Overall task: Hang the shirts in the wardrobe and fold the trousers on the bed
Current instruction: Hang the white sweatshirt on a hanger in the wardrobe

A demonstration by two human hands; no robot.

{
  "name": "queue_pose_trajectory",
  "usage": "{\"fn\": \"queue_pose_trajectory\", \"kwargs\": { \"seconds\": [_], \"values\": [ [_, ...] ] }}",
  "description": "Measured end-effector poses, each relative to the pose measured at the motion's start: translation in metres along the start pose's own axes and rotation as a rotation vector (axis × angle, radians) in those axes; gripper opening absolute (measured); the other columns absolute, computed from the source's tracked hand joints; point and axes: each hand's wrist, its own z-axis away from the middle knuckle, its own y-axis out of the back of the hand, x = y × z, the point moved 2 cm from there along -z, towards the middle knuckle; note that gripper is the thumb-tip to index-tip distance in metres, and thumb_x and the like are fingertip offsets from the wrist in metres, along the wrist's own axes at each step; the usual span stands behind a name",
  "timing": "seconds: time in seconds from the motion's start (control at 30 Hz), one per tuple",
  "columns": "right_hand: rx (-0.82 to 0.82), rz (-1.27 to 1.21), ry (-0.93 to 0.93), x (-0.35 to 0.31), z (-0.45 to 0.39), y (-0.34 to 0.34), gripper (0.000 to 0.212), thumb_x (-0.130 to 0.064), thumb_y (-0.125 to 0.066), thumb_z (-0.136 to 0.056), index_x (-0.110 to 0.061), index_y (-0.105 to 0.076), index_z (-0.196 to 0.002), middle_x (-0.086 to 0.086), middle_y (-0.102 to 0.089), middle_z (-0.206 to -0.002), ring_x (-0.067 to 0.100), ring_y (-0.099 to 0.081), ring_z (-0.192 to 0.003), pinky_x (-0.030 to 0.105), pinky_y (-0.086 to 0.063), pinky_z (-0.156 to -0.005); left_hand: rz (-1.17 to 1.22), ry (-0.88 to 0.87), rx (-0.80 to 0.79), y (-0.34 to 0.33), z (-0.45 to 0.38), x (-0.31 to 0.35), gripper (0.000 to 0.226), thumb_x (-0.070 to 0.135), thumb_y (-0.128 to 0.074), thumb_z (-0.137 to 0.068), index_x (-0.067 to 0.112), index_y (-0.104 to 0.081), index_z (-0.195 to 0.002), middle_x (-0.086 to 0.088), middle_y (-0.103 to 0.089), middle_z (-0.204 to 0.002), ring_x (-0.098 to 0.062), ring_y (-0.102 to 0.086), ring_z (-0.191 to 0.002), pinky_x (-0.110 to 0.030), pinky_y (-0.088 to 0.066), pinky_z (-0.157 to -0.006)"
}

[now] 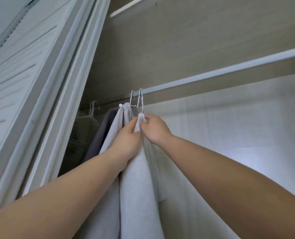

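Two bare white wire hangers (92,111) hang far left on the grey metal wardrobe rail (212,75), then a dark grey shirt (100,133); left hand (126,144) grips, right hand (154,129) pinches the pale grey shirt (138,187) at its collar, so square it on its hooked hanger before letting go.

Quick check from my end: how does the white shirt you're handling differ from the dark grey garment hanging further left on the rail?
The white shirt is pale; the dark grey garment is charcoal. The white shirt hangs nearest the camera, gripped near its collar by the left hand and right hand; the grey garment hangs untouched behind another pale shirt, mostly hidden. Both hang from the rail.
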Motion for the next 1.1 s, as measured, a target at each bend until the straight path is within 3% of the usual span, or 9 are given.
{"fn": "queue_pose_trajectory", "kwargs": {
  "seconds": [0.1,0.17,0.27,0.33,0.4,0.5,0.6,0.83,1.1],
  "values": [
    [-0.03,0.004,0.018,-0.003,0.021,0.012,0.044,-0.027,-0.047,-0.091,-0.015,-0.051,-0.133,0.013,-0.056,-0.126,0.028,-0.054,-0.115,0.037,-0.045,-0.096,-0.042,0.037,-0.026,0.005,0.019,0.002,0.043,-0.002,-0.037,-0.092,0.031,-0.06,-0.106,-0.009,-0.066,-0.112,-0.025,-0.059,-0.11,-0.045,-0.044,-0.102],
    [-0.051,-0.112,0.01,-0.008,0.043,0.019,0.044,-0.022,-0.051,-0.09,-0.015,-0.05,-0.134,0.01,-0.054,-0.13,0.026,-0.053,-0.118,0.037,-0.044,-0.099,-0.007,0.089,-0.007,0.008,0.037,0.005,0.04,-0.002,-0.041,-0.092,0.033,-0.061,-0.096,-0.008,-0.067,-0.105,-0.025,-0.061,-0.104,-0.042,-0.046,-0.098],
    [-0.108,-0.319,-0.016,-0.015,0.086,0.026,0.038,-0.018,-0.053,-0.091,-0.017,-0.054,-0.129,0.004,-0.055,-0.128,0.019,-0.053,-0.118,0.027,-0.042,-0.097,0.052,0.2,0.06,0.014,0.067,0.008,0.035,0.012,-0.05,-0.094,0.027,-0.056,-0.125,0.009,-0.062,-0.11,-0.009,-0.056,-0.104,-0.033,-0.043,-0.1],
    [-0.132,-0.353,0.001,-0.017,0.113,0.027,0.035,-0.018,-0.053,-0.091,-0.018,-0.055,-0.126,0.002,-0.055,-0.127,0.016,-0.052,-0.116,0.022,-0.039,-0.09,0.088,0.263,0.088,0.019,0.092,0.012,0.038,0.02,-0.055,-0.093,0.03,-0.052,-0.13,0.008,-0.063,-0.115,-0.011,-0.059,-0.108,-0.036,-0.043,-0.102],
    [-0.114,-0.382,0.025,-0.022,0.136,0.028,0.033,-0.018,-0.055,-0.089,-0.02,-0.057,-0.121,0.0,-0.057,-0.12,0.016,-0.054,-0.111,0.024,-0.04,-0.089,0.153,0.322,0.129,0.026,0.12,0.02,0.039,0.017,-0.057,-0.092,0.026,-0.052,-0.13,0.0,-0.066,-0.115,-0.017,-0.064,-0.105,-0.04,-0.05,-0.097],
    [-0.121,-0.482,0.021,-0.032,0.166,0.023,0.023,-0.013,-0.056,-0.087,-0.023,-0.06,-0.107,-0.009,-0.056,-0.091,0.015,-0.056,-0.088,0.025,-0.042,-0.08,0.189,0.405,0.202,0.037,0.164,0.042,0.033,0.01,-0.058,-0.092,0.018,-0.054,-0.124,-0.004,-0.067,-0.104,-0.014,-0.067,-0.088,-0.034,-0.056,-0.087],
    [-0.238,-0.581,0.055,-0.059,0.207,0.018,0.018,-0.013,-0.054,-0.088,-0.028,-0.058,-0.098,-0.012,-0.055,-0.083,0.014,-0.059,-0.083,0.026,-0.045,-0.077,0.1,0.461,0.249,0.058,0.213,0.065,0.027,0.008,-0.057,-0.093,0.015,-0.057,-0.119,-0.007,-0.065,-0.097,-0.014,-0.064,-0.085,-0.036,-0.053,-0.089],
    [-0.525,-0.795,0.155,-0.14,0.312,0.022,0.015,-0.019,-0.054,-0.091,-0.03,-0.058,-0.1,-0.013,-0.056,-0.084,0.015,-0.063,-0.086,0.032,-0.052,-0.072,-0.085,0.597,0.446,0.12,0.327,0.121,0.015,0.01,-0.056,-0.093,0.02,-0.061,-0.102,0.002,-0.067,-0.093,-0.012,-0.064,-0.086,-0.03,-0.053,-0.083],
    [-0.928,-0.934,0.275,-0.233,0.456,0.027,0.013,-0.02,-0.055,-0.091,-0.033,-0.058,-0.09,-0.011,-0.061,-0.088,0.016,-0.065,-0.089,0.036,-0.054,-0.08,-0.279,0.774,0.734,0.189,0.488,0.19,0.019,0.008,-0.048,-0.097,0.023,-0.061,-0.094,0.003,-0.067,-0.09,-0.01,-0.064,-0.083,-0.029,-0.052,-0.082]
  ]
}}
